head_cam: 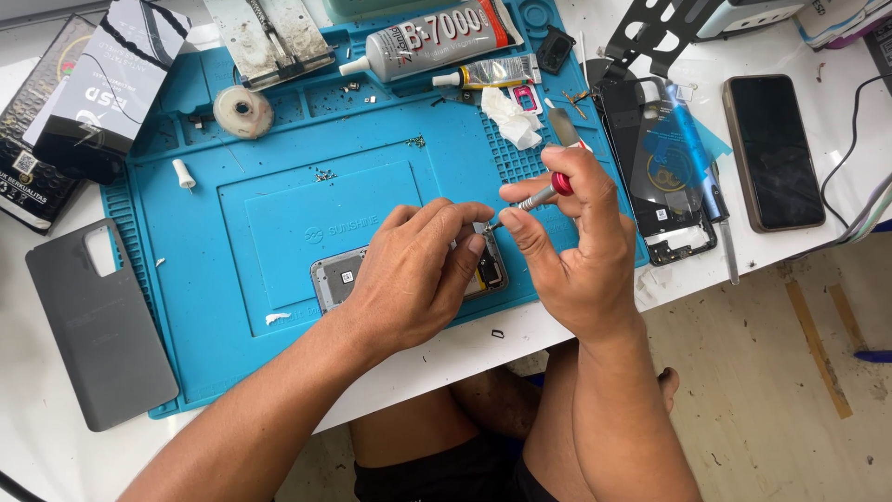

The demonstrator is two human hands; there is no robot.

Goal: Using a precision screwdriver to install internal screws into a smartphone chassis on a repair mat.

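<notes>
Head view: right hand [571, 244] pinches screwdriver [537, 198], tip down-left; left hand [413, 274] grips opened phone [339, 276].

A grey back cover [98, 325] lies left of the blue mat [232, 307], a dark phone [773, 151] far right, glue tube [432, 39] above

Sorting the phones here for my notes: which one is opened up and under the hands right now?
The opened phone on the blue mat, under the left hand, with the right hand holding a screwdriver to it. The dark phone at right lies whole and untouched.
</notes>
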